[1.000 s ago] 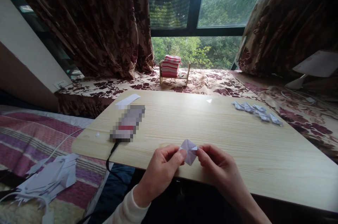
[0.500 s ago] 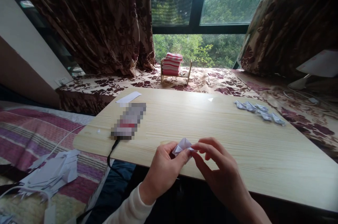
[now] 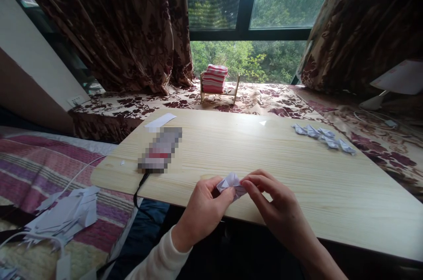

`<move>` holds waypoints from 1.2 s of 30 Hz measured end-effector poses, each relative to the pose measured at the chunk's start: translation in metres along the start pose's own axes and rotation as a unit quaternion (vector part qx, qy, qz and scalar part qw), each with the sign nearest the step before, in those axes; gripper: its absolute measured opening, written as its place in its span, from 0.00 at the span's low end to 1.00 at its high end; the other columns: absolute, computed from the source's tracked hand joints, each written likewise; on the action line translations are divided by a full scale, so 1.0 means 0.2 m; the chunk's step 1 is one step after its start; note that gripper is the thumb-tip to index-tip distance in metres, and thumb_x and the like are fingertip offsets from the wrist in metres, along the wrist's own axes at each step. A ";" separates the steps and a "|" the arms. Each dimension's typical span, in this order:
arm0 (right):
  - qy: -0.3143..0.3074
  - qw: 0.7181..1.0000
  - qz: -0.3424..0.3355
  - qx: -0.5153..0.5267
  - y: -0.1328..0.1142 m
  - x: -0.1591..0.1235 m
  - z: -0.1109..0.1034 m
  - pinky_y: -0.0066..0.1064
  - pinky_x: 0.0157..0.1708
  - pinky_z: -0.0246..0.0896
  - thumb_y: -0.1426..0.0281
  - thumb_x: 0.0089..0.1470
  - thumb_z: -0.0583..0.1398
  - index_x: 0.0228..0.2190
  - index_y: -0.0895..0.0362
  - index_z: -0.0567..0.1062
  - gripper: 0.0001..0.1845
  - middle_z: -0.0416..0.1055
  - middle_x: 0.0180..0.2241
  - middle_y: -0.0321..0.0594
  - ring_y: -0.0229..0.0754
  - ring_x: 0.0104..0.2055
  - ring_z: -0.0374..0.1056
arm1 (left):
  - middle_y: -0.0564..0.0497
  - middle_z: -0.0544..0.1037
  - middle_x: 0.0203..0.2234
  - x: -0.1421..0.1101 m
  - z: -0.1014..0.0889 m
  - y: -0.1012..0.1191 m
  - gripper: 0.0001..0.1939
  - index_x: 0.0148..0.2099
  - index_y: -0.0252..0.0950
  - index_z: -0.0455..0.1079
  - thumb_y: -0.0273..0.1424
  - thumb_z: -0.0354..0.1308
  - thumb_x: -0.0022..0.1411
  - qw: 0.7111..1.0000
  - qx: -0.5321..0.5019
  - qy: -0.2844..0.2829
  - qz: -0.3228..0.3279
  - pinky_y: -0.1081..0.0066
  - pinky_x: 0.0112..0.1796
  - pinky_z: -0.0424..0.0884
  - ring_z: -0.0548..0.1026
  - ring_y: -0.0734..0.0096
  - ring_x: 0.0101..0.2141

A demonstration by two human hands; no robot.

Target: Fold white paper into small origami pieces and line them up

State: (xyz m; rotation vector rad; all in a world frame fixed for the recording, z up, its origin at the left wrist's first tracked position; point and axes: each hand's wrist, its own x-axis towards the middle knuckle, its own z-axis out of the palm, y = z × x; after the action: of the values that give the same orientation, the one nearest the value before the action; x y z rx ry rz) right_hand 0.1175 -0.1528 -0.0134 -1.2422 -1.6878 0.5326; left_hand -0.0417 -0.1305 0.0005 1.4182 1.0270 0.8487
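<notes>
A small folded piece of pale paper (image 3: 231,182) is held over the near edge of the light wooden table (image 3: 251,156). My left hand (image 3: 204,212) pinches its left side with thumb and fingers. My right hand (image 3: 272,209) pinches its right side, fingers curled over the top of it. Both hands meet at the paper, just above the table's front edge.
A row of several folded paper pieces (image 3: 323,138) lies at the table's far right. A blurred flat object (image 3: 160,149) with a black cord and a white paper strip (image 3: 160,120) sit at the left. Paper scraps (image 3: 62,216) lie on the striped blanket. A small wooden rack with striped cloth (image 3: 216,82) stands by the window.
The paper has gone from an open flat diamond shape to a more folded, bunched form. My right hand has moved left and curled over it.
</notes>
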 end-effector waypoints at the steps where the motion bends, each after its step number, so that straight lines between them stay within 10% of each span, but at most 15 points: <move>1: 0.005 1.000 0.004 0.003 0.00 0.00 -0.01 0.29 0.28 0.63 0.67 0.60 0.55 0.28 0.55 0.74 0.11 0.71 0.28 0.39 0.38 0.29 0.67 | 0.56 0.57 0.19 0.00 0.00 0.00 0.10 0.24 0.33 0.63 0.31 0.54 0.56 1.000 -0.006 0.002 -0.001 0.74 0.25 0.53 0.55 0.76 0.24; 19: 0.034 0.980 -0.139 -0.135 0.00 -0.04 0.02 0.32 0.30 0.66 0.75 0.54 0.58 0.37 0.53 0.73 0.07 0.70 0.32 0.40 0.40 0.32 0.68 | 0.56 0.58 0.18 -0.01 0.00 0.01 0.14 0.23 0.33 0.63 0.35 0.53 0.58 1.000 -0.030 -0.003 -0.006 0.75 0.23 0.52 0.54 0.78 0.22; 36: 0.023 0.995 -0.036 -0.087 -0.03 -0.03 0.06 0.30 0.27 0.59 0.73 0.56 0.56 0.28 0.55 0.69 0.06 0.67 0.27 0.36 0.37 0.28 0.63 | 0.56 0.58 0.20 0.00 -0.02 -0.01 0.11 0.27 0.31 0.68 0.32 0.54 0.58 1.000 0.001 -0.001 -0.003 0.74 0.25 0.54 0.56 0.76 0.24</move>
State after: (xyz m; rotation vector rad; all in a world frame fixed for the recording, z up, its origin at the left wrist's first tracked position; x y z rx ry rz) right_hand 0.1038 -0.1588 -0.0165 -1.3009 -1.7620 0.3160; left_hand -0.0461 -0.1296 -0.0012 1.4155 1.0303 0.8421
